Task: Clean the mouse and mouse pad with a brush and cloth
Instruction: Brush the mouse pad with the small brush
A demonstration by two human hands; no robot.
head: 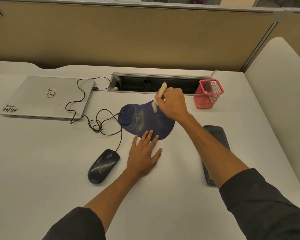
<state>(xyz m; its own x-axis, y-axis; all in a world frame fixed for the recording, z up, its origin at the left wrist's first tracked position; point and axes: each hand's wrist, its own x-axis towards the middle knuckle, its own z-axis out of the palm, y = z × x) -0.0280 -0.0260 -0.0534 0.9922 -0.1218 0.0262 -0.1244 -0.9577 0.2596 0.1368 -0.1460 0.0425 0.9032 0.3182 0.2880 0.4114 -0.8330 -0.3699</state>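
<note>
While the left hand (pixel 144 153) lies flat, fingers straight on the blue mouse pad (pixel 145 118), the right hand (pixel 173 104) grips a wooden brush (pixel 158 97) — bristles touching the pad's far edge.

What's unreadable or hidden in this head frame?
- Brush: the right hand covers its middle; the bristles are blurred.
- Dark cloth: the right forearm crosses it, so its near end is hidden.
- Red mesh cup: its contents are too small to identify.
- Mouse pad: the left hand's fingertips cover its near edge.
- Laptop: its small stickers are too small to read.
</note>
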